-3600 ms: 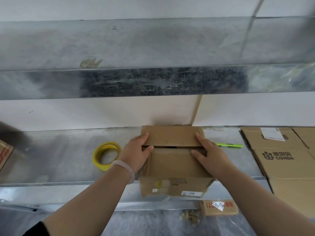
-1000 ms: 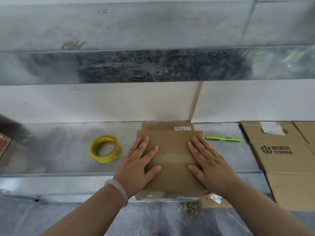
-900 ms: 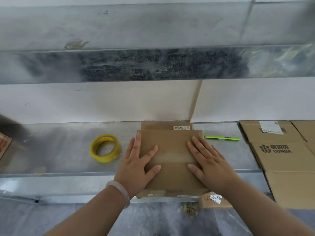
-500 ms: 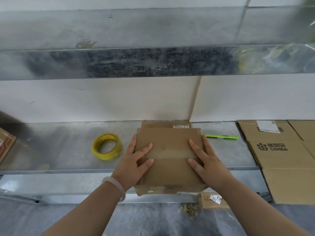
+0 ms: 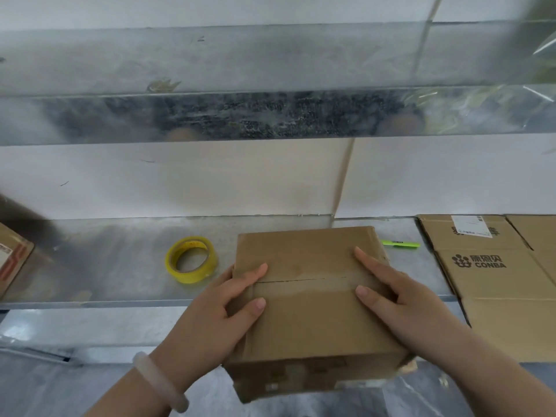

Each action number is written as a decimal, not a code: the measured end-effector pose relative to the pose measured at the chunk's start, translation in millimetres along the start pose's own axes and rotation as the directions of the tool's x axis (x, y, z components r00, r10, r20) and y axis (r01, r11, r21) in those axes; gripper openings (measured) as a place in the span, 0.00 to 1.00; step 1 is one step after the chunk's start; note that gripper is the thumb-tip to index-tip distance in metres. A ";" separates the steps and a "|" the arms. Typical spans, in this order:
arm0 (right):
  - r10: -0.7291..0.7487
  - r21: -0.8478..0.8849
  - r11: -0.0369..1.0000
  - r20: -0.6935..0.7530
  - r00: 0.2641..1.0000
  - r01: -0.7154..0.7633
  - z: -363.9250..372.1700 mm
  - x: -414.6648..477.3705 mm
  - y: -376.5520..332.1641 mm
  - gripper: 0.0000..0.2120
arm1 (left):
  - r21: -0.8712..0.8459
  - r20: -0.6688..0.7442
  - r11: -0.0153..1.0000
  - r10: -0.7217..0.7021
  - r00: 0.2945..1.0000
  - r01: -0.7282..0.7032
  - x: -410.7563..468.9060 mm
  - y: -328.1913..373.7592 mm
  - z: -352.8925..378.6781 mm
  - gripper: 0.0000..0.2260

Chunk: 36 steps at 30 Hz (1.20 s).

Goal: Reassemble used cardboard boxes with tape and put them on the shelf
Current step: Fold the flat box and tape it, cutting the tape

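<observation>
Clasping box [image 5: 310, 311] between left grip [image 5: 216, 314] and right grip [image 5: 403, 305], fingers curled over closed flaps; seam running left-right; tape roll [image 5: 191, 259] lying leftward, nearer left grip.

The sides of the box [image 5: 310, 299] hide most fingers of the left hand [image 5: 216, 314], at 9 o'clock, and of the right hand [image 5: 403, 302], at 3 o'clock. Its underside is hidden, so contact with the shelf [image 5: 120, 266] cannot be told. Stickers [image 5: 301, 373] on its near face are blurred. At 2 o'clock the box covers the left end of the pen [image 5: 401, 244]. Cartons [image 5: 493, 266] at 3 o'clock are cut by the right edge, their label [image 5: 471, 226] too small to read; a carton [image 5: 13, 260] at 9 o'clock is cut by the left edge.
</observation>
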State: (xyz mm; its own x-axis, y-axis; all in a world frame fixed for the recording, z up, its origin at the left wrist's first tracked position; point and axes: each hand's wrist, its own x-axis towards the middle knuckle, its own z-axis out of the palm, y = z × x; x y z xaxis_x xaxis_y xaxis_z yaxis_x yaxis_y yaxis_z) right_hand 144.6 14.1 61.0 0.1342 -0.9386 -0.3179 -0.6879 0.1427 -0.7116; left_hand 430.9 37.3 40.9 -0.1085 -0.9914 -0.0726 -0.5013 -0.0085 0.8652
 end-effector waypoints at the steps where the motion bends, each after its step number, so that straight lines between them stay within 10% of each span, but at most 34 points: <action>1: 0.021 -0.019 1.000 0.024 1.000 -0.020 -7.6 -2.7 -6.8 0.25 | 0.000 0.031 1.000 -0.025 0.999 0.025 1.1 8.2 -5.7 0.18; 11: 0.125 -0.093 0.989 0.096 0.987 -0.116 -40.1 46.3 -36.6 0.23 | -0.040 0.142 0.975 -0.210 0.967 0.218 68.5 30.1 -21.8 0.12; 36: -0.054 0.058 0.996 -0.118 0.992 0.061 3.9 63.9 -18.1 0.27 | 0.082 -0.093 0.995 0.056 0.994 -0.049 69.5 -15.3 -9.8 0.18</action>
State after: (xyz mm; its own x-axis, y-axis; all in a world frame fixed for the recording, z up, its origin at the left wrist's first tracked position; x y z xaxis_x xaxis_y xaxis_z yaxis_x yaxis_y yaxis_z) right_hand 168.4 -47.3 51.1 0.0861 -0.9753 -0.2035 -0.6358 0.1035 -0.7649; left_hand 439.5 -32.8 27.5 -0.0566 -0.9981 0.0223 -0.5641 0.0504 0.8241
